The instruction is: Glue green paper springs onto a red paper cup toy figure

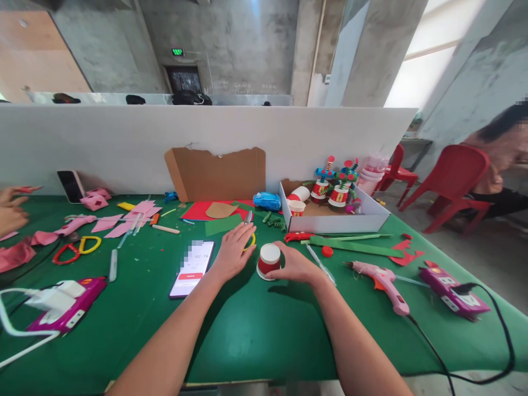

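A red and white paper cup [269,262] stands upside down on the green table, its white base facing up. Around its right side my right hand [297,263] is closed, thumb in front and fingers behind. My left hand [234,250] lies left of the cup with its fingers stretched out flat. Under and beside those fingertips are scissors with a yellow handle [253,241], partly covered by the hand. Close to my left forearm lies a phone [193,269] with a lit timer screen.
At the back right a white box [338,223] holds decorated cup figures. A pink glue gun [381,280] and a purple power strip [451,294] lie right, with a trailing cord. Left are paper scraps, scissors [66,254] and another power strip [68,308]. Another person's hands [12,209] show far left.
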`<state>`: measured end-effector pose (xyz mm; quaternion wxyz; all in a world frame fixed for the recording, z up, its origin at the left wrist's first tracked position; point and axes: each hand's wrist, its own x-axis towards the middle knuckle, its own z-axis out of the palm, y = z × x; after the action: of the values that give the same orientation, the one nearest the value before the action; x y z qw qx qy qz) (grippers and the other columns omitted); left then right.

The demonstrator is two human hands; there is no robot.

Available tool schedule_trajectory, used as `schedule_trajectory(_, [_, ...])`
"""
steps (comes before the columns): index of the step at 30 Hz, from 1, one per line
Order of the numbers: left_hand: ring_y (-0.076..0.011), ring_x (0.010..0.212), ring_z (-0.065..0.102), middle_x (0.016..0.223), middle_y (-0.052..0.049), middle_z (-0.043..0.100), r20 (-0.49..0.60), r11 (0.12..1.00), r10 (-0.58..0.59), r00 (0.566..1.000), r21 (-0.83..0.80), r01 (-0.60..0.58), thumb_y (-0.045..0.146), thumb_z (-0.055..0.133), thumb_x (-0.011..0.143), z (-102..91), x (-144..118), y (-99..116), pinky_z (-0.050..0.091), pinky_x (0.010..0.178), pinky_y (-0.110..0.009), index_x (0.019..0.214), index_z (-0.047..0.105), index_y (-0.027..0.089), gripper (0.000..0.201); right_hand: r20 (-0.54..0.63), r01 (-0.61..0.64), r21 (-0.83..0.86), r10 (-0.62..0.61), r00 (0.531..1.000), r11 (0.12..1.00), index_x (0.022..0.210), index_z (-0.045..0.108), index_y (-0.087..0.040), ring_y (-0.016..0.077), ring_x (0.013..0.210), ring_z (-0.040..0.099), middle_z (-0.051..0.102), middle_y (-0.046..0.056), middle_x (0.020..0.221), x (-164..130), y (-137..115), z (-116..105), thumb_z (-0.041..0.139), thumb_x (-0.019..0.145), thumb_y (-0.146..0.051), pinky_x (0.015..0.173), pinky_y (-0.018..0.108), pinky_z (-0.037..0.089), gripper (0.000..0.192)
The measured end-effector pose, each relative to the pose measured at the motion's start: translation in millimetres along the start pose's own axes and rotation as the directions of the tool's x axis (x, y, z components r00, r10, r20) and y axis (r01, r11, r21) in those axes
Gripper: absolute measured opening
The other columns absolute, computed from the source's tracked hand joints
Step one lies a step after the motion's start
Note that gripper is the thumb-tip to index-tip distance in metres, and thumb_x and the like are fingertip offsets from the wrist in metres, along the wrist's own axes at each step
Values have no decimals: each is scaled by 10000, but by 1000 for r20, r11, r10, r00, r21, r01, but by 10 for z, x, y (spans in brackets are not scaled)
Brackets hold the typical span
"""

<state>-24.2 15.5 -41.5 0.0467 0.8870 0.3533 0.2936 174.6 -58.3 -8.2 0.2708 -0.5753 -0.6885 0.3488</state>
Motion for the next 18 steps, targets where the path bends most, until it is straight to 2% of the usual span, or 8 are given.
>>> schedule_trajectory(3, [-255, 1466, 198, 1555, -72, 334, -3, 980, 172, 985, -97, -171, 454, 331, 979, -85, 1, 171, 196, 1169, -488, 1495, 292, 253, 555, 6, 8, -1, -8, 1000, 1000, 1169, 561, -168, 275, 1079, 614, 658, 109, 1179, -10, 68, -84, 834, 581, -315, 939, 401, 456, 665])
schedule_trajectory(5, [-252, 1472, 184, 1545, -43, 359, 106, 958, 257, 961, -155, -240, 487, 306, 981, -105, -8, 252, 178, 1179, -494, 1482, 323, 295, 536, -6, 15, -20, -15, 1000, 1000, 1239, 541, -158, 292, 1176, 571, 606, 140, 1285, -24, 135, -163, 817, 606, -329, 1005, 428, 418, 711])
schedule_trajectory(7, [-251, 1466, 209, 1533, -30, 382, 189, 948, 278, 942, -213, -237, 500, 307, 979, -96, -21, 286, 197, 1178, -495, 1457, 370, 322, 514, -3, 42, -36, -42, 999, 998, 1269, 539, -166, 296, 1223, 542, 576, 143, 1332, -36, 186, -215, 794, 635, -322, 1032, 436, 399, 701])
schedule_trajectory(9, [-266, 1460, 229, 1552, -58, 342, 172, 951, 215, 961, -259, -166, 529, 363, 956, -62, -33, 287, 224, 1171, -496, 1466, 356, 300, 558, 23, 91, -42, -90, 996, 995, 1241, 569, -179, 290, 1175, 573, 614, 123, 1281, -36, 198, -211, 788, 643, -307, 998, 422, 423, 649])
schedule_trajectory(11, [-300, 1437, 280, 1552, -114, 327, 117, 953, 97, 988, -296, -59, 570, 490, 890, -11, -41, 284, 268, 1150, -511, 1489, 305, 255, 701, 52, 136, -39, -133, 990, 990, 1158, 614, -171, 273, 1053, 625, 676, 95, 1156, -19, 173, -150, 777, 661, -302, 912, 386, 462, 539])
schedule_trajectory(13, [-323, 1368, 398, 1486, -146, 428, 112, 941, -3, 994, -336, 40, 561, 614, 814, 48, -46, 296, 331, 1112, -523, 1485, 309, 230, 807, 62, 145, -48, -142, 988, 988, 1060, 640, -152, 249, 924, 643, 708, 74, 1027, 10, 136, -64, 752, 689, -288, 817, 347, 476, 411])
schedule_trajectory(15, [-315, 1285, 501, 1394, -136, 537, 129, 920, -50, 990, -380, 96, 499, 667, 787, 97, -45, 319, 382, 1081, -512, 1447, 382, 230, 767, 38, 135, -69, -133, 990, 988, 999, 642, -139, 234, 856, 636, 710, 69, 958, 43, 116, 14, 725, 700, -236, 762, 324, 466, 326])
schedule_trajectory(18, [-288, 1264, 529, 1373, -118, 563, 89, 885, -99, 991, -447, 128, 424, 667, 792, 138, -38, 338, 410, 1073, -467, 1396, 453, 227, 670, -58, 139, -75, -144, 988, 987, 1043, 622, -132, 230, 897, 621, 696, 81, 1005, 87, 135, 82, 698, 684, -156, 790, 321, 451, 368])
